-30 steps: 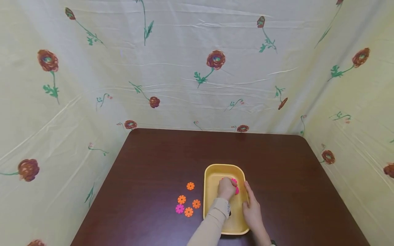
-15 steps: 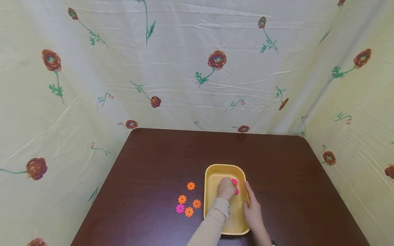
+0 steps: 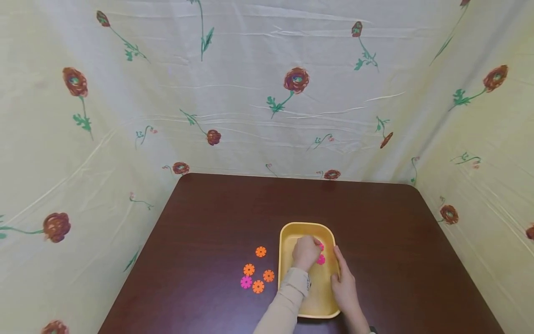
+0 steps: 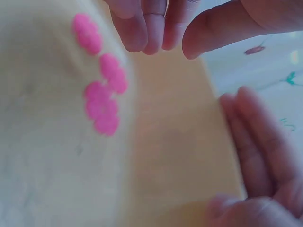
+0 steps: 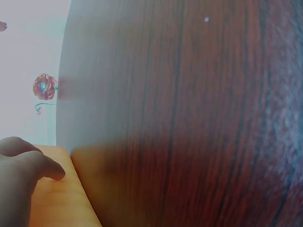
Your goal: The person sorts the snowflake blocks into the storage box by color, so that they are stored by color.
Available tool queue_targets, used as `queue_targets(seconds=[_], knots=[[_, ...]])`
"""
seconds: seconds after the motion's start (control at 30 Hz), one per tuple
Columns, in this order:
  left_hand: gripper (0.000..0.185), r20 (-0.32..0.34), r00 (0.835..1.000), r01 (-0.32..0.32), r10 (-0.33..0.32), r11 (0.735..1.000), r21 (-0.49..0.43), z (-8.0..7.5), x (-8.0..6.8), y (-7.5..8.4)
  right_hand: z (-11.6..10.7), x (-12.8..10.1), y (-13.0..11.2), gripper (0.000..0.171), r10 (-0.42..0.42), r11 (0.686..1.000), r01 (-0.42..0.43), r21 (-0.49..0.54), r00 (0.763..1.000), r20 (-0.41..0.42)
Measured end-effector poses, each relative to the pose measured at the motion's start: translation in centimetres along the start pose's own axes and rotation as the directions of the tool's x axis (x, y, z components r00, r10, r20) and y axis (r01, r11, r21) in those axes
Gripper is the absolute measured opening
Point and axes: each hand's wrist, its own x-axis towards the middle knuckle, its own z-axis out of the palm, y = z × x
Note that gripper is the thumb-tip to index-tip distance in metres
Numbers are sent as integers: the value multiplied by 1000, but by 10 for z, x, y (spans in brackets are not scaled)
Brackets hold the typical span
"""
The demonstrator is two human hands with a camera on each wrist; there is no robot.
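Observation:
A yellow tray (image 3: 317, 297) stands on a dark wooden table (image 3: 375, 222). My left hand (image 3: 306, 250) is inside it, fingers curled downward. In the left wrist view the left hand (image 4: 175, 45) has thumb and fingertips slightly apart with nothing between them. It hovers just beside several pink flower-shaped pieces (image 4: 102, 101) lying on the tray floor (image 4: 180, 142). One pink piece (image 3: 320, 260) shows to the right of that hand. My right hand (image 3: 340, 273) rests with straight fingers along the tray's right rim. In the right wrist view a finger of the right hand (image 5: 23, 161) lies on the rim (image 5: 57, 203).
Left of the tray lie several orange flower pieces (image 3: 249, 269) and one pink piece (image 3: 246, 282) on the table. Flower-printed cloth walls (image 3: 267, 93) enclose the table on three sides. The table's far half (image 3: 292, 199) is bare wood.
My left hand has shifted slightly toward the tray's far end, uncovering a little more of the pink pieces. The right hand stays on the rim.

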Motion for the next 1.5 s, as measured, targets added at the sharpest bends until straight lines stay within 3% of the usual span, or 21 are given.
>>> queue_targets(seconds=[0.2,0.37,0.53,0.7,0.93,1.5], knots=[[6,-63,996,-55,56,998,20,-19,-2,12,1,0,-2,67,2,1000,-2,-4,1000,3],[10,-156,979,-129,134,991,42,-44,-3,14,1,-1,-3,67,-15,1000,15,6,1000,-8],[10,-243,958,-150,155,988,38,-69,-1,4,1,-1,-1,67,1,1000,-1,4,1000,-14],[10,-258,960,-109,110,994,15,-86,0,-14,0,0,-3,66,20,1000,-20,-1,1000,3],[12,-245,968,-44,46,999,11,-95,-1,-39,-1,-1,-5,66,26,1000,-26,-8,999,18],[10,-275,961,-4,30,996,92,-96,-17,-79,0,1,-6,67,57,998,-57,-15,997,45]])
